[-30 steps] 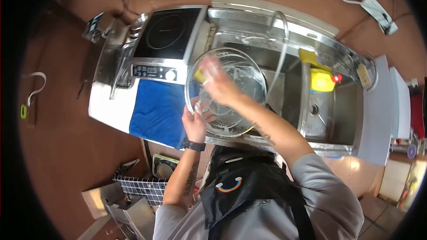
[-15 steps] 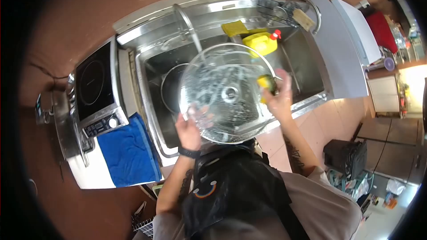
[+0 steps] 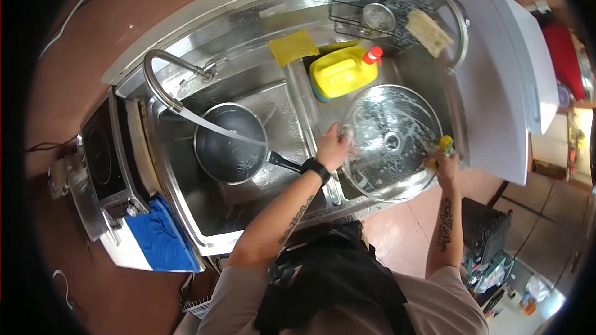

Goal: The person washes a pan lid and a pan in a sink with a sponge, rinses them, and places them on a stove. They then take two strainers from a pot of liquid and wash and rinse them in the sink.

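A round glass lid [image 3: 392, 142] with suds on it is over the right sink basin. My left hand [image 3: 335, 147] grips the lid at its left edge, with part of the fingers seen through the glass. At the lid's right edge, my right hand [image 3: 446, 164] is closed on a yellow sponge [image 3: 446, 145]. A dark frying pan [image 3: 231, 142] lies in the left basin, its handle pointing right, and water from the curved faucet [image 3: 162, 90] runs into it.
Behind the lid stands a yellow bottle [image 3: 344, 71] with a red cap. A yellow cloth [image 3: 293, 48] lies on the divider's back end. A wire rack [image 3: 347, 15], a tan sponge [image 3: 429, 32] and another lid are at the back right. Left are a cooktop [image 3: 99, 155] and blue towel [image 3: 164, 236].
Both hands and the glass lid have moved right, from above the middle of the sink to the right basin. The view has shifted, and the frying pan now shows fully.
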The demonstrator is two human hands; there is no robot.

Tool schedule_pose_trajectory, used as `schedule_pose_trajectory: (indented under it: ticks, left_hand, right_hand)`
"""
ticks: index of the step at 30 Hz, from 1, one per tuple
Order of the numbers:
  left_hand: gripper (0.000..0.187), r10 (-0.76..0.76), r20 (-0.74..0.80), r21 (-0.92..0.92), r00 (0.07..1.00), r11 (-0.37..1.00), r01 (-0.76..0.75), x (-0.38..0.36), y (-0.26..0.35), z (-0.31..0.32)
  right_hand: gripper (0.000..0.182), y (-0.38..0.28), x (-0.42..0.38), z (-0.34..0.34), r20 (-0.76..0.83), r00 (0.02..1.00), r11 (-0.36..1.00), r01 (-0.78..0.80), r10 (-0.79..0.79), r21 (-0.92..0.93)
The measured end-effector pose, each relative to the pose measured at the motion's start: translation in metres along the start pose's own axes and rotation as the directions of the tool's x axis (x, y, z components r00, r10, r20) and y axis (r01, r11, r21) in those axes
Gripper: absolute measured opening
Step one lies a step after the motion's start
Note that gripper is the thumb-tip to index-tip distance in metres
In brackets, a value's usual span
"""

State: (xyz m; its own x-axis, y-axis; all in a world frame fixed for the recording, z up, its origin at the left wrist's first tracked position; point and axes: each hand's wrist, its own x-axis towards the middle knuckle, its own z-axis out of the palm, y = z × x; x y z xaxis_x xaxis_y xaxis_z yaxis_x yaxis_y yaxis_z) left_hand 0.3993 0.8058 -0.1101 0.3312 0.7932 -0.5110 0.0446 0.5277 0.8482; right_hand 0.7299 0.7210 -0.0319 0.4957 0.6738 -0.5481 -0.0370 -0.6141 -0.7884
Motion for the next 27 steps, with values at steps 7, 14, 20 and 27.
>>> schedule_pose_trajectory:
  ticks: [7,14,20,27]
  left_hand:
    - [0.028,-0.103,-0.196,-0.227,0.975,0.972,0.057,-0.022,-0.01,-0.069]
    - [0.02,-0.436,-0.666,-0.399,0.605,0.894,0.204,-0.052,-0.132,-0.195]
    - [0.031,-0.737,-0.25,-0.749,0.627,0.558,0.357,-0.019,-0.207,-0.138]
    - [0.015,-0.661,-0.373,-0.916,0.651,0.372,-0.147,-0.046,-0.119,-0.104]
  right_hand:
    - [0.019,0.029,0.074,-0.037,-0.031,0.999,0.998,0.039,-0.041,-0.059]
    - [0.028,0.093,0.146,0.016,0.0,0.996,0.984,-0.086,0.087,-0.154]
    - [0.033,0.147,0.17,0.028,-0.02,0.971,0.97,-0.24,0.24,-0.024]
    - [0.039,0.107,0.156,0.038,-0.071,0.997,0.655,-0.026,-0.042,-0.755]
